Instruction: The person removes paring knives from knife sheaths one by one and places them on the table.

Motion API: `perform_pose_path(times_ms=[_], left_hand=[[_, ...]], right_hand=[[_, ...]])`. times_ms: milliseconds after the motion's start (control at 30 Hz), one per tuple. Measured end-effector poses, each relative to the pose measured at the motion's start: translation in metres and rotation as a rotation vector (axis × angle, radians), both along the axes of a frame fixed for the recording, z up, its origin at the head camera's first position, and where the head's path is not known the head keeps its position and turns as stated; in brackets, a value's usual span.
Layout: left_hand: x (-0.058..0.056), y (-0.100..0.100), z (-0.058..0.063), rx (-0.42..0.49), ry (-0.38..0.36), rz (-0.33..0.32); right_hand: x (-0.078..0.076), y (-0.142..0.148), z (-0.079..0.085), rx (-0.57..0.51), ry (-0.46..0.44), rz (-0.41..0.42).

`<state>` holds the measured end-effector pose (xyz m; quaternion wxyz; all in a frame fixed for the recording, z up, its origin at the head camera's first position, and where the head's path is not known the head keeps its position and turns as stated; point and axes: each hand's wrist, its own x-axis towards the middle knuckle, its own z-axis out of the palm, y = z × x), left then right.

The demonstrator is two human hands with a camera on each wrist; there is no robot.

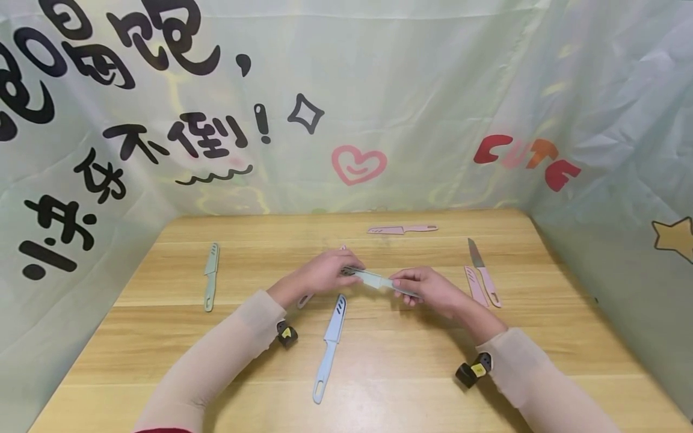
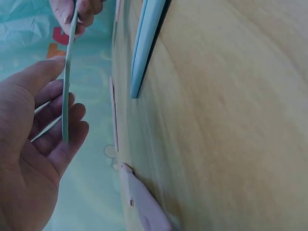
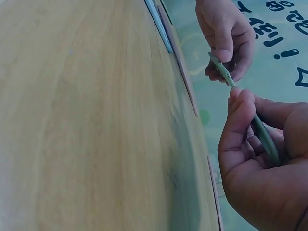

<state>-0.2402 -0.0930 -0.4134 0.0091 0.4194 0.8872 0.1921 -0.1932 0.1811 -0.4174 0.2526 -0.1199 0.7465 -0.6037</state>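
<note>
Six knives show: two green, one blue and three pink. Two hands hold one green knife (image 1: 373,279) just above the middle of the table (image 1: 406,379); the right hand (image 1: 428,290) clamps its handle between thumb and curled fingers, and the left hand (image 1: 327,272) has thumb and bent fingers about the other end, though how tightly I cannot tell. The second green knife (image 1: 211,278) lies sheathed at the left, well apart. The one blue knife (image 1: 329,349), also sheathed, lies nearer the person, below the hands. Of the pink three, the back knife (image 1: 403,230) is sheathed near the far edge; the middle knife (image 1: 304,301) is mostly hidden beneath the left hand; the bare knife (image 1: 489,286) lies at the right with one loose pink sheath (image 1: 476,286) just beside it. Each wrist wears one small black camera. Behind stands a printed cloth (image 1: 433,90) with one pink heart (image 1: 359,165).
</note>
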Motion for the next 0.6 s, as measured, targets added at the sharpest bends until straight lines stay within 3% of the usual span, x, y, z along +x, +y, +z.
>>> perform_pose_path(times_ms=[200,433,600], left_hand=[[0.005,-0.004,0.0,0.061,-0.099,0.097],[0.013,-0.008,0.001,0.23,-0.274,0.192],[0.015,-0.011,-0.001,0.342,-0.411,0.225]], right_hand=[[0.001,-0.001,0.001,-0.007,-0.003,-0.016],[0.0,-0.003,0.001,-0.017,0.005,-0.016],[0.0,-0.005,0.003,-0.02,0.018,-0.011]])
